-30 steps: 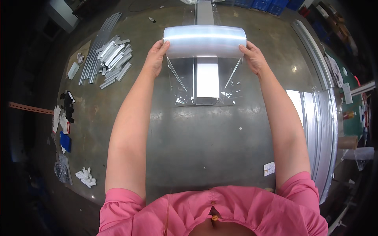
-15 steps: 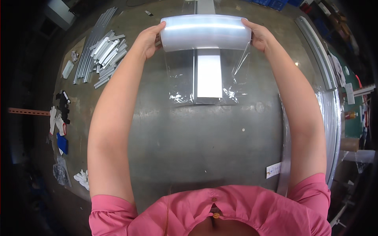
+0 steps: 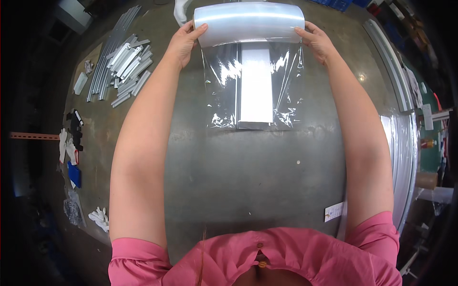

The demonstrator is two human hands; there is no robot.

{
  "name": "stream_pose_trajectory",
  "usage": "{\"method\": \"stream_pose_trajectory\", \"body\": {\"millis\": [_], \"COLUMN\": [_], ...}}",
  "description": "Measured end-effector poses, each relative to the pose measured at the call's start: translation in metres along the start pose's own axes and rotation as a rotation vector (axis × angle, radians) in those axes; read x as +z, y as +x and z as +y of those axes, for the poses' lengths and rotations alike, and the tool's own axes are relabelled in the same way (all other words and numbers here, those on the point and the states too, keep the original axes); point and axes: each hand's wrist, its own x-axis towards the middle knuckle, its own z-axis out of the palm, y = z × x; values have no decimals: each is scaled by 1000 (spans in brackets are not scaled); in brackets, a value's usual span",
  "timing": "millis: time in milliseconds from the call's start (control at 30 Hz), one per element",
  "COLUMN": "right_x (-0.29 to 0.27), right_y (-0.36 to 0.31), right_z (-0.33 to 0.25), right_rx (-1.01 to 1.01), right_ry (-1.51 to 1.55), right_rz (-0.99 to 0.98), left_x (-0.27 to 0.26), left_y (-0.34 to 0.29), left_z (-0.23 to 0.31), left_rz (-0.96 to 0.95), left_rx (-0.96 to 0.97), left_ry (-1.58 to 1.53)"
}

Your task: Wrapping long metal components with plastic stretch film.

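Note:
A wide roll of clear plastic film (image 3: 249, 24) is held by its two ends at the far side of the table. My left hand (image 3: 185, 42) grips the left end, thumb lying on top. At the right end, my right hand (image 3: 317, 42) is closed in the same way. From the roll, a sheet of film (image 3: 222, 97) runs back toward me over a long pale metal profile (image 3: 255, 88). Crinkles and glare show along the sheet's near edge and sides. The profile's far end is hidden behind the roll.
To the left lie thin metal bars (image 3: 107, 62) and a heap of short profiles (image 3: 129, 64). White gloves (image 3: 99, 218) rest near the left edge. Long wrapped profiles (image 3: 398, 157) line the right side. A white-gloved hand or glove (image 3: 181, 11) shows beyond the roll's left end.
Both hands have moved the roll farther away, and more film stretches over the profile. A white glove shape has come into view at the far left of the roll.

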Motion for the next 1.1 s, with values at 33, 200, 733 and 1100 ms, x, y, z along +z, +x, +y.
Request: {"method": "stream_pose_trajectory", "body": {"millis": [33, 200, 733, 1100], "right_x": [0, 2, 23, 72], "right_y": [0, -9, -63, -148], "right_z": [0, -1, 22, 66], "right_rx": [7, 65, 241, 517], "right_ry": [-1, -63, 248, 156], "right_rz": [8, 77, 223, 201], "left_x": [1, 11, 20, 25], "left_y": [1, -8, -127, -156], "left_z": [1, 9, -52, -83], "left_rz": [10, 129, -148, 70], "left_rx": [9, 17, -343, -317], "left_ry": [10, 132, -307, -60]}}
